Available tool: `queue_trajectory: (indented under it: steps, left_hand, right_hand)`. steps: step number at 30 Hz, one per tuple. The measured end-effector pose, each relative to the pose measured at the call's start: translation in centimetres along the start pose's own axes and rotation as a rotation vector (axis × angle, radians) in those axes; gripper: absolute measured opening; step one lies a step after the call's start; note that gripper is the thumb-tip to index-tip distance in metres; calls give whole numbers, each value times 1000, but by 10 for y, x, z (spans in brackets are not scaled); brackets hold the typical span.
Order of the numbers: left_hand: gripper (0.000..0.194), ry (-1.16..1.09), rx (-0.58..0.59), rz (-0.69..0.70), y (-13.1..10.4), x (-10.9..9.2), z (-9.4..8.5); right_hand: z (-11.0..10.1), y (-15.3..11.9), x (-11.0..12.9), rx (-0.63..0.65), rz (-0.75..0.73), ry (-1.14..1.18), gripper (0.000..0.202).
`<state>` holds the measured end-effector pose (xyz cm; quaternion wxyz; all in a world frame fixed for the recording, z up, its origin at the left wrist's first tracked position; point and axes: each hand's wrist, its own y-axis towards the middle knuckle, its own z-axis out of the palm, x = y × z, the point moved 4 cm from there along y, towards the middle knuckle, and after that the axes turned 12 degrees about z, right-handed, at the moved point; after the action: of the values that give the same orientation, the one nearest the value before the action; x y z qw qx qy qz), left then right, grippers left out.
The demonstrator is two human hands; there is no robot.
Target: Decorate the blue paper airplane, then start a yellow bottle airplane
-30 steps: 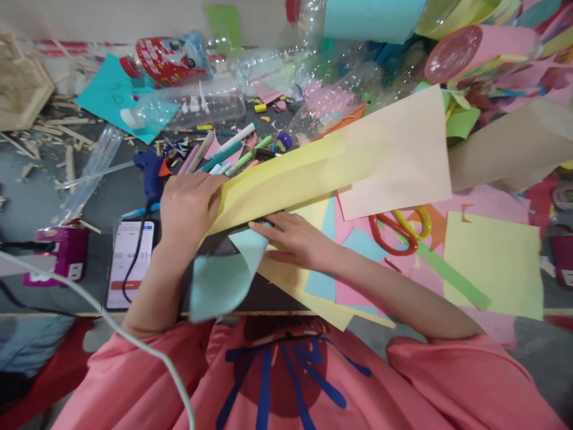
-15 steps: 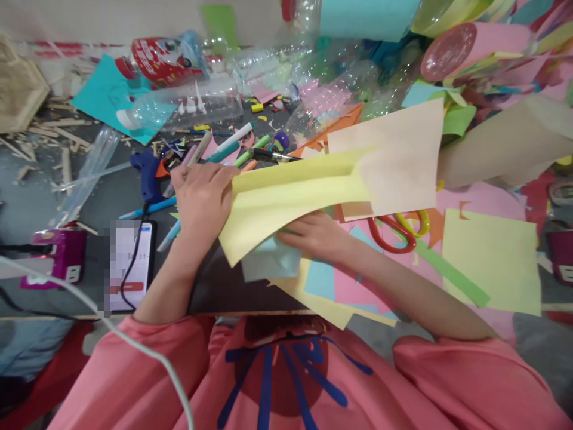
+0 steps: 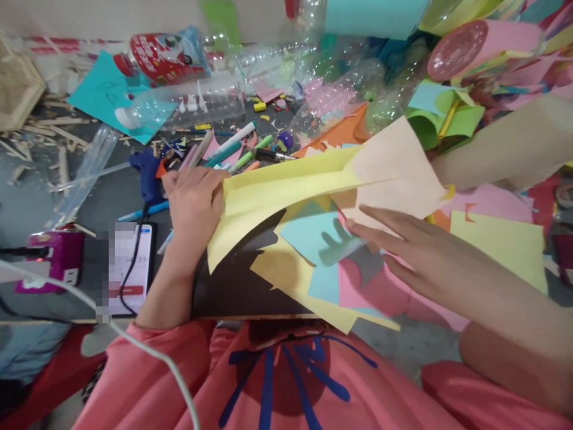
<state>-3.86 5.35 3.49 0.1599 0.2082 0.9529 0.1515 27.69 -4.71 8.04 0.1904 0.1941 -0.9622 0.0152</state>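
Note:
My left hand [image 3: 194, 206] is closed on the left end of a yellow sheet of paper [image 3: 273, 194], which is creased lengthwise and curls at its lower edge. The sheet's right end meets a cream piece of paper [image 3: 394, 170]; I cannot tell whether the two are joined. My right hand [image 3: 403, 236] has its fingers stretched and apart, just below the cream paper, holding nothing. Whether its fingertips touch that paper is unclear. Beneath lie light-blue paper [image 3: 308, 233], with the hand's shadow on it, and pink paper scraps [image 3: 380, 289].
Several markers [image 3: 233, 143] and a blue glue gun [image 3: 147, 176] lie beyond my left hand. A phone [image 3: 129, 269] and a magenta box [image 3: 54, 260] are at left. Clear plastic bottles [image 3: 192, 104] crowd the back. A rolled cream paper [image 3: 501, 143] lies at right.
My right hand has moved right, out from under the yellow sheet, and opened. The cream paper has tilted and now covers most of the scissors. My left hand keeps its hold, shifted slightly left.

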Motion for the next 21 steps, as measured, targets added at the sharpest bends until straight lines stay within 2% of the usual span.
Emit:
queue_trajectory:
  steps: [1,3,4,6,7,8,9,10,12,13,15,18,21]
  left_hand:
    - [26,14,-21,15,-1,0,1]
    - [25,23,-40,33,-2,0,4]
    - [25,19,-47,37,-2,-1,5]
    - [25,12,-59,47,-4,-3,5]
    - [26,16,-68,64,-4,-5,5]
    - [27,25,-77,88,-5,-8,4]
    - [27,36,-81,114,-5,-10,5]
    - [29,45,-82,136,-5,-11,5]
    - [31,47,-91,167,-5,-13,6]
    - [31,40,-95,177,-5,-14,7]
    - [31,22,-113,193,-4,-14,9]
    - [31,-20,-96,182,-5,-12,13]
    - [31,-52,-49,127,-5,-11,17]
  right_hand:
    - [-7,-5,7,87,-21,-78,50]
    - [-26,-12,19,57,-61,-58,31]
    - [-33,-13,25,19,-76,-40,22]
    - [-39,-8,30,-87,-46,-24,19]
    - [-39,-3,29,-198,7,-34,20]
    - [-35,3,30,-287,1,-69,20]
    - [-27,11,29,-320,2,-114,22]
    - [-14,19,28,-295,-11,-149,30]
    - [17,33,26,-134,-114,-190,41]
    - [32,37,25,-53,-167,-195,44]
    - [55,41,23,18,-191,-192,45]
    - [75,40,23,46,-178,-224,45]
    - [83,38,27,56,-184,-218,42]
